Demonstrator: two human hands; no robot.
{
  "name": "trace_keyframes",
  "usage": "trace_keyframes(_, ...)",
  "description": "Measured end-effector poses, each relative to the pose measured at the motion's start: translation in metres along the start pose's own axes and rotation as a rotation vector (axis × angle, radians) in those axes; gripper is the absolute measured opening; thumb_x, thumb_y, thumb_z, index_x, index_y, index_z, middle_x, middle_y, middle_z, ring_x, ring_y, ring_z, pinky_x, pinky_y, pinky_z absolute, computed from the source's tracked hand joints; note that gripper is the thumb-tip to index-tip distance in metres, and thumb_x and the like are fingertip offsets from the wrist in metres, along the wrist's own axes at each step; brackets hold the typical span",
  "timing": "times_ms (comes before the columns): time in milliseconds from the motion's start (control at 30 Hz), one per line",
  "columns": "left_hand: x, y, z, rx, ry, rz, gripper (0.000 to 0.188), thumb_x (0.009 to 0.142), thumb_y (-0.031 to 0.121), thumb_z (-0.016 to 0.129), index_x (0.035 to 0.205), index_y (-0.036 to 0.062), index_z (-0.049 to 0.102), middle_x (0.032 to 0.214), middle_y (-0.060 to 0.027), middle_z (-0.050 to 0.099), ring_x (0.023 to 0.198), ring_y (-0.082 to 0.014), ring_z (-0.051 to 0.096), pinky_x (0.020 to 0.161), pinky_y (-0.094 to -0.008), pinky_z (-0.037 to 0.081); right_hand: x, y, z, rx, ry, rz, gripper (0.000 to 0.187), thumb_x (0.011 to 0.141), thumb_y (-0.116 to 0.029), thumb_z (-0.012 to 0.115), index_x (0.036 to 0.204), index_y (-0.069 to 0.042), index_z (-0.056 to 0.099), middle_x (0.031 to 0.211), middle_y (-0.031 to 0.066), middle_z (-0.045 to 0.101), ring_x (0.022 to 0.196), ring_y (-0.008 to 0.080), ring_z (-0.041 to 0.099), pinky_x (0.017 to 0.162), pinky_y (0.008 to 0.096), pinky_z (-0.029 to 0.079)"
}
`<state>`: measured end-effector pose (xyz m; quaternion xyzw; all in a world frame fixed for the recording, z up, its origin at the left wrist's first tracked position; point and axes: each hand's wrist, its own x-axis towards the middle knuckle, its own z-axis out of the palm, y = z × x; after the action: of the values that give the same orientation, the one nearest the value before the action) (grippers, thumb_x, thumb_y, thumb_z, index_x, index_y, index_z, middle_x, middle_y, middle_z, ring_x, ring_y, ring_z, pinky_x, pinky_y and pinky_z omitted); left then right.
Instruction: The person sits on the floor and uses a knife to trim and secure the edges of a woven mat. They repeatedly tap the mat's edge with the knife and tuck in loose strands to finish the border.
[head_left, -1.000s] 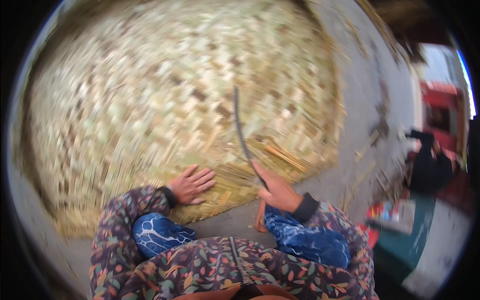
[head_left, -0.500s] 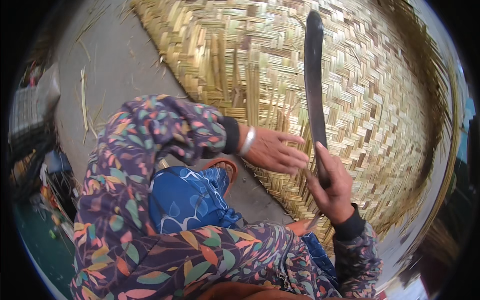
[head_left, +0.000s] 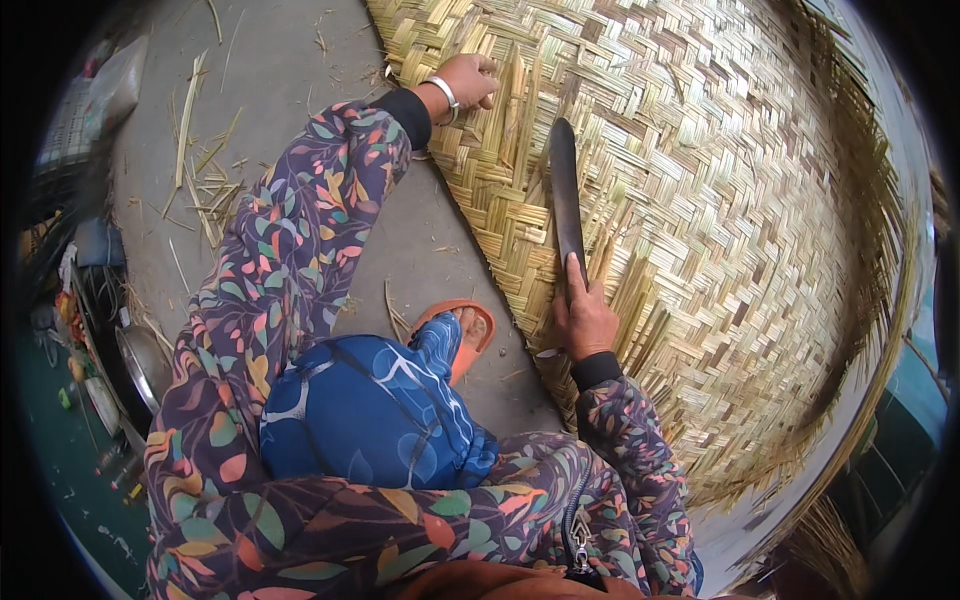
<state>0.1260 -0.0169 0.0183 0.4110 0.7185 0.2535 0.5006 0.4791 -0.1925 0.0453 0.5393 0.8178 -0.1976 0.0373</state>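
Note:
A large mat of woven, flat plant strips [head_left: 720,250] spreads under both hands. My right hand [head_left: 586,318] grips the handle of a long, dark, slightly curved machete [head_left: 565,185], its blade pointing away from me over the mat. The index finger lies stretched along it. Near the mat's far left edge, my left hand [head_left: 468,82] has its fingers curled in. What it holds, if anything, is hidden. Upright loose strip ends [head_left: 515,105] stick out beside that hand, and more strip ends [head_left: 640,310] lie right of the machete.
Cut strips [head_left: 205,195] litter the grey floor [head_left: 290,90] on the left. My foot in an orange sandal [head_left: 468,335] stands close to the mat's edge. A metal pan [head_left: 143,362] and assorted household things line the far left. Bent, fringed strips [head_left: 875,230] rise along the mat's right border.
My left hand has gone from beside the right hand to the mat's far left edge. My right hand has drawn the machete left, and its tip is nearer to me.

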Motion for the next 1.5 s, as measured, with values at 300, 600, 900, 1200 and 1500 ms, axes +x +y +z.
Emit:
trace_keyframes(300,0.011,0.016,0.002,-0.007,-0.132,0.012,0.047,0.086,0.015,0.065,0.126,-0.0038,0.05,0.101,-0.008,0.064,0.058,-0.0089,0.06,0.048,-0.0222,0.048,0.004,0.006,-0.007,0.081,0.019,-0.027,0.062,0.082,-0.028,0.063,0.141,-0.029,0.041,0.085,0.0117,0.057,0.061,0.032,0.061,0.053,0.0433,0.05)
trace_keyframes(600,-0.002,0.005,-0.004,-0.361,-0.314,-0.153,0.017,0.088,0.022,0.065,0.096,0.0088,0.058,0.076,0.0069,0.058,0.054,0.0003,0.055,0.042,-0.0149,0.04,0.006,0.012,-0.034,0.422,-0.032,-0.104,0.063,0.081,-0.021,0.067,0.139,-0.022,0.043,0.095,0.0136,0.062,0.081,0.0323,0.064,0.07,0.0401,0.052)
trace_keyframes(900,-0.006,-0.008,0.003,-0.236,-0.133,-0.07,0.016,0.083,0.019,0.07,0.076,0.0099,0.058,0.065,0.0008,0.061,0.049,-0.0081,0.059,0.041,-0.0214,0.043,0.035,-0.052,-0.097,0.793,-0.333,-0.145,0.059,0.083,-0.023,0.067,0.137,-0.013,0.046,0.111,0.0142,0.065,0.096,0.0201,0.065,0.085,0.0308,0.049)
trace_keyframes(1200,-0.017,-0.021,0.024,-0.47,0.058,-0.053,0.015,0.086,0.018,0.067,0.08,0.0055,0.063,0.062,-0.002,0.062,0.046,-0.0093,0.057,0.041,-0.0217,0.044,0.12,-0.093,-0.134,1.365,-0.656,0.399,0.047,0.09,-0.021,0.062,0.133,-0.006,0.051,0.06,-0.0073,0.043,0.044,0.0014,0.034,0.038,0.0201,0.023)
trace_keyframes(1500,-0.029,-0.027,0.003,-0.701,-0.14,-0.026,0.019,0.088,0.023,0.067,0.096,0.0057,0.064,0.076,0.0033,0.064,0.062,-0.0027,0.059,0.054,-0.0161,0.045,0.138,-0.078,-0.129,0.724,-0.583,0.195,0.056,0.083,-0.03,0.065,0.129,0.0,0.054,0.095,0.0131,0.067,0.084,0.0186,0.064,0.08,0.0301,0.048)
